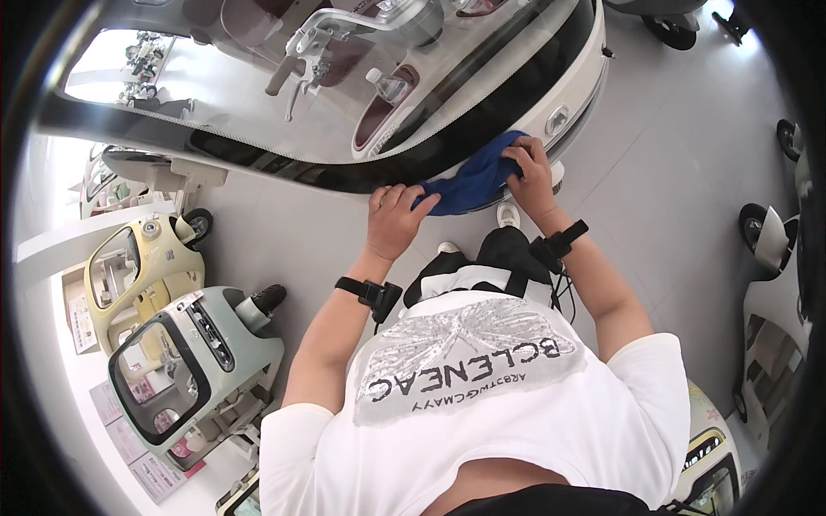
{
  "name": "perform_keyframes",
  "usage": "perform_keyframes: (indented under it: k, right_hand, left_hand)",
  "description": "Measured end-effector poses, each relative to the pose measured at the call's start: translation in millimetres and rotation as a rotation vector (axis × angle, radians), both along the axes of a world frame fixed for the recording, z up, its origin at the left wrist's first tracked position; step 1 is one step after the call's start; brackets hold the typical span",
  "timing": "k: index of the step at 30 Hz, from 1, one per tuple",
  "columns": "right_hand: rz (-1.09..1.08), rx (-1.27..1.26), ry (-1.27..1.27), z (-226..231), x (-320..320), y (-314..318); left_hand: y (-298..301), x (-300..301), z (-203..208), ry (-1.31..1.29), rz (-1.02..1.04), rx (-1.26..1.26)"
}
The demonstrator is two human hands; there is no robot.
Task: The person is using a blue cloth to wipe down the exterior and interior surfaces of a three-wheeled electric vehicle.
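A blue cloth (469, 182) stretches between my two hands along the lower front of a white enclosed three-wheeler (586, 64), just below its windshield (232, 95). My left hand (396, 219) has its fingers bent around the cloth's left end, at the dark lower border of the glass. At the cloth's right end, my right hand (532, 178) grips it with curled fingers, close to a round emblem (557, 119) on the body. Part of the cloth is hidden under my fingers.
Behind the windshield are a handlebar (314, 52) and a clear bottle (389, 86) in a dark red recess. A yellow small vehicle (159, 258) and a pale green one (249, 361) stand at the left. More vehicles line the right side (770, 301). Grey floor (662, 206) lies between them.
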State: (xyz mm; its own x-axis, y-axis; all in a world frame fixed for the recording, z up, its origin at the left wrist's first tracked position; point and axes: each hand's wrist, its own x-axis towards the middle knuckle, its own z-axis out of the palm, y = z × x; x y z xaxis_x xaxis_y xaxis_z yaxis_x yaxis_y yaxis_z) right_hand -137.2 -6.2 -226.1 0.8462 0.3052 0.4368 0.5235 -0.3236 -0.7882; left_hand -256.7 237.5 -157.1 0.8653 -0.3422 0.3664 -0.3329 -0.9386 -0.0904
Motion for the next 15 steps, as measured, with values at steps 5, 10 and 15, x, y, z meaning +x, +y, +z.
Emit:
perform_keyframes:
  k: [5, 10, 15]
  right_hand:
    - [-0.205, 0.105, 0.044, 19, -17, 37]
    - [-0.224, 0.033, 0.083, -16, -60, 46]
    - [-0.054, -0.162, 0.255, -37, -93, 31]
  left_hand:
    - [20, -16, 6, -0.08, 0.09, 0.0]
    - [37, -38, -11, -0.03, 0.117, -0.038]
    - [62, -59, -53, 0.21, 0.133, -0.022]
